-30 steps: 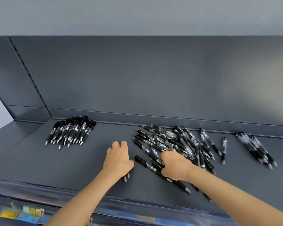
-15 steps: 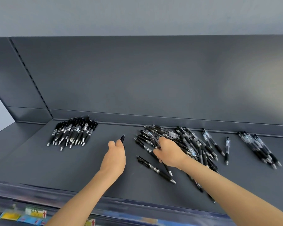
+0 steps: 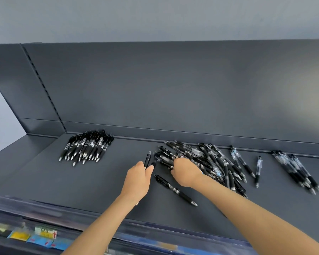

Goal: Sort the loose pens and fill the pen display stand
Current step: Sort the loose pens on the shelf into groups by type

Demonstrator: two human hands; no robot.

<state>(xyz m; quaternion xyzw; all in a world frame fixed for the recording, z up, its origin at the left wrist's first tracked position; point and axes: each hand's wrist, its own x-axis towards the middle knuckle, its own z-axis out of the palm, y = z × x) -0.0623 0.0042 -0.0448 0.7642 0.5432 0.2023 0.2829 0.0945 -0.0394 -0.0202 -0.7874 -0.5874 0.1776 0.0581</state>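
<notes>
The left hand (image 3: 137, 179) has its fingers (image 3: 149, 168) pinching a black pen (image 3: 147, 159), whose long axis points away toward the back of the shelf (image 3: 99, 181), cap end out beyond the fingertips; the sorted bundle (image 3: 86, 147) lies up and to the left of it, well apart, so the left hand is the nearer for carrying it there; the right hand (image 3: 185, 172) is curled knuckles-up on the near-left edge of the loose heap (image 3: 206, 161), its fingers buried among the pens, and whether they grip one I cannot tell
</notes>
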